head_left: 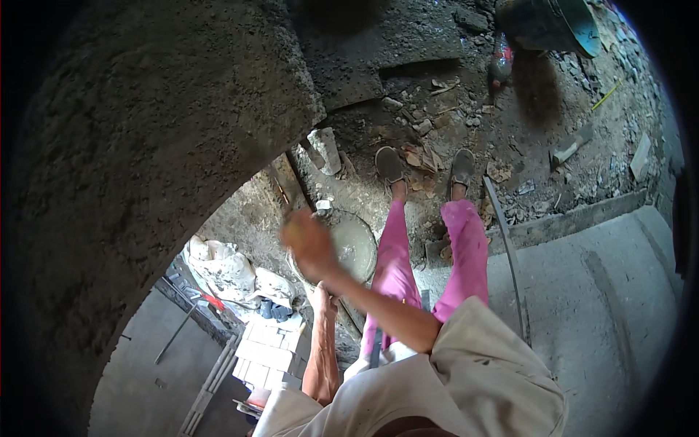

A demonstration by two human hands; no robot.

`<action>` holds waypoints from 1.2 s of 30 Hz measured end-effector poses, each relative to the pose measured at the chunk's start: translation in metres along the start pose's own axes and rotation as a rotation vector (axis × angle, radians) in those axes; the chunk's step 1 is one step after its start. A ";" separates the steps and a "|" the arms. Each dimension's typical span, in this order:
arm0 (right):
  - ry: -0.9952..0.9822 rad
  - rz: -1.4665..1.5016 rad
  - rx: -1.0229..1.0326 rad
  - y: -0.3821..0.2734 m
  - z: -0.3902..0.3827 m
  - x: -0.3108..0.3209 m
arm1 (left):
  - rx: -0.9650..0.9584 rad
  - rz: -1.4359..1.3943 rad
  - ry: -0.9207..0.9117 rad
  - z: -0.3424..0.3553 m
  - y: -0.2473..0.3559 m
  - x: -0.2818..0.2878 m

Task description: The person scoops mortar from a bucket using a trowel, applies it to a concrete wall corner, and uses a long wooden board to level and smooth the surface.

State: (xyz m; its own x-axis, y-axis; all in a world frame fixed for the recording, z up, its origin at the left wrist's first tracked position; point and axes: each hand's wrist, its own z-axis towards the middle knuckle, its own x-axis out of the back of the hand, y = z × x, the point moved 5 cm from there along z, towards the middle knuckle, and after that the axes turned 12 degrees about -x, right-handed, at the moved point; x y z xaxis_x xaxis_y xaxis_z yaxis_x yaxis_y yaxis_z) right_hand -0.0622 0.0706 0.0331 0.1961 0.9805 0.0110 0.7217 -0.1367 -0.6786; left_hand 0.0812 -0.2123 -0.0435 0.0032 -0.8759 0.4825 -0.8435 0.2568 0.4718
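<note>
A round bucket point(356, 246) of wet grey mortar stands left of my legs. At its near rim is my left hand point(321, 297), closed on the edge, its fingertips partly hidden. My right arm crosses over the left one. Above the bucket's left side, my right hand point(309, 244) is smeared by motion and looks closed in a fist. Something yellowish shows at its knuckles, too blurred to name. Just beyond that hand runs a narrow board-like strip point(289, 186); whether the hand touches it I cannot tell.
A rough mortar-coated surface point(167, 109) fills the upper left. Rubble surrounds my shoes point(389, 164). A white sack point(218, 266) lies left, near stacked pale blocks point(269, 349). Far right are a tipped bucket point(550, 25) and a plastic bottle point(502, 62). A concrete slab point(582, 291) is at right.
</note>
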 end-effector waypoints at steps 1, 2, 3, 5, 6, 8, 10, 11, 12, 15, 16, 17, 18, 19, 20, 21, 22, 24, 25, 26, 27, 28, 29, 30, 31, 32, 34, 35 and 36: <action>-0.184 0.682 -0.197 -0.034 -0.044 -0.016 | 0.012 -0.024 0.015 -0.008 -0.004 0.012; -0.057 0.660 -0.058 -0.055 -0.081 -0.009 | 0.021 -0.024 -0.012 -0.011 0.005 0.009; 0.068 0.629 0.087 -0.068 -0.106 -0.002 | 0.023 -0.035 -0.038 -0.012 0.011 0.007; 0.100 0.488 0.118 -0.054 -0.134 0.027 | 0.022 -0.059 -0.094 -0.020 0.026 0.010; 0.078 0.267 0.112 -0.034 -0.136 0.041 | 0.015 -0.060 -0.112 -0.024 0.034 0.008; 0.015 -0.043 -0.158 0.012 -0.135 0.081 | 0.032 0.012 -0.082 -0.028 0.046 0.000; 0.107 -0.543 -0.015 0.061 -0.134 0.113 | -0.067 0.029 -0.055 -0.065 0.093 -0.038; 0.033 -0.729 -0.117 0.073 -0.139 0.129 | -0.191 0.067 -0.073 -0.085 0.116 -0.053; 0.037 -0.731 -0.114 0.081 -0.142 0.138 | -0.187 0.177 -0.142 -0.088 0.121 -0.057; 0.198 -0.900 -0.096 0.111 -0.123 0.155 | -0.518 0.362 -0.256 -0.126 0.158 -0.094; 0.209 -0.902 -0.077 0.115 -0.114 0.158 | -0.611 0.461 -0.290 -0.150 0.183 -0.110; 0.219 -0.902 -0.059 0.119 -0.107 0.163 | -0.748 0.476 -0.372 -0.152 0.183 -0.121; 0.220 -0.889 -0.052 0.112 -0.103 0.170 | -0.870 0.512 -0.423 -0.168 0.200 -0.132; 0.161 -0.805 -0.119 0.104 -0.104 0.181 | -0.989 0.548 -0.478 -0.184 0.218 -0.142; 0.102 -0.720 -0.185 0.103 -0.104 0.187 | -0.994 0.561 -0.476 -0.183 0.223 -0.144; 0.102 -0.710 -0.183 0.108 -0.106 0.197 | -0.980 0.542 -0.508 -0.185 0.228 -0.146; -0.004 -0.571 -0.082 0.112 -0.108 0.206 | -0.968 0.519 -0.540 -0.184 0.231 -0.149; -0.100 -0.354 0.054 0.108 -0.116 0.211 | -0.959 0.512 -0.551 -0.184 0.233 -0.153; -0.098 -0.346 0.056 0.106 -0.120 0.210 | -0.945 0.500 -0.561 -0.187 0.236 -0.156; -0.199 -0.235 -0.068 0.111 -0.122 0.206 | -0.991 0.534 -0.600 -0.194 0.240 -0.161; -0.293 -0.120 -0.188 0.115 -0.123 0.203 | -1.002 0.540 -0.604 -0.192 0.239 -0.165; -0.289 -0.109 -0.176 0.117 -0.124 0.202 | -0.867 0.485 -0.578 -0.182 0.234 -0.166; -0.340 -0.001 -0.201 0.123 -0.126 0.198 | -0.732 0.429 -0.551 -0.170 0.227 -0.166; -0.394 0.104 -0.226 0.127 -0.127 0.194 | -0.742 0.437 -0.548 -0.155 0.223 -0.168; -0.402 0.109 -0.218 0.122 -0.133 0.194 | -0.647 0.296 -0.529 -0.139 0.216 -0.167; -0.378 0.201 -0.212 0.115 -0.139 0.200 | -0.551 0.155 -0.510 -0.125 0.209 -0.164; -0.324 0.389 -0.240 0.099 -0.151 0.222 | -0.394 0.158 -0.439 -0.109 0.197 -0.162; -0.324 0.388 -0.240 0.092 -0.157 0.229 | -0.236 0.155 -0.360 -0.101 0.186 -0.155; -0.187 0.493 -0.223 0.086 -0.161 0.242 | -0.194 0.098 -0.444 -0.088 0.173 -0.149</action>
State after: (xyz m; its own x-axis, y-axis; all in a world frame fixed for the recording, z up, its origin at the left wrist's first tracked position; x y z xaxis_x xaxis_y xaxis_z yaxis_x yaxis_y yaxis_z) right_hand 0.1541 0.2737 0.0953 0.4391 0.7987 -0.4114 0.7014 -0.5909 -0.3986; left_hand -0.0181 -0.0009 0.0313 -0.3355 -0.9226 0.1901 -0.7130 0.3806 0.5888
